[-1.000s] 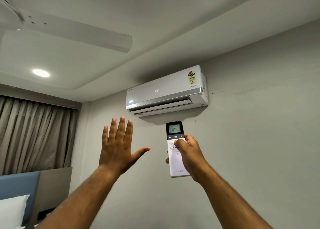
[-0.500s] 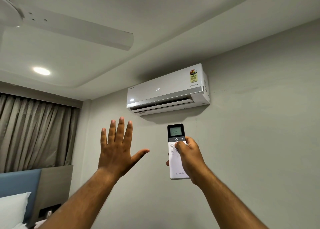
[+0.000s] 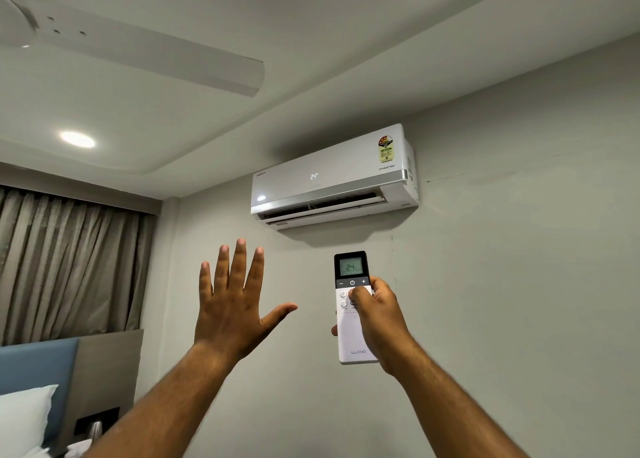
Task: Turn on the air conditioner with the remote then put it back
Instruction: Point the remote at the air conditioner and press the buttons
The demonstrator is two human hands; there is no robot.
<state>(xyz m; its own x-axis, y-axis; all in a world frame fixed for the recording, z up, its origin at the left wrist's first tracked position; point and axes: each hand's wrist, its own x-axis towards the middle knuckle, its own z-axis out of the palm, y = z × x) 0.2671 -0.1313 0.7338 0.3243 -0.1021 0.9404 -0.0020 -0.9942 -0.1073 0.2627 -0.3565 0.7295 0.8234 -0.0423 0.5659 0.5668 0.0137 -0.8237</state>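
Observation:
A white air conditioner (image 3: 332, 177) hangs high on the grey wall; its front panel shows 24 and its louvre stands open. My right hand (image 3: 377, 319) grips a white remote (image 3: 351, 336) upright below the unit, thumb resting on the buttons under the black top. The remote's screen reads 24. My left hand (image 3: 230, 305) is raised to the left of the remote, palm toward the wall, fingers spread, holding nothing.
A white ceiling fan blade (image 3: 166, 52) reaches across the upper left. A round ceiling light (image 3: 77, 139) glows nearby. Beige curtains (image 3: 65, 263) hang at left above a blue headboard (image 3: 34, 367) and a white pillow (image 3: 24, 419).
The louvre of the air conditioner has opened a little wider. Both hands hold almost the same pose, with a slight shift of the view.

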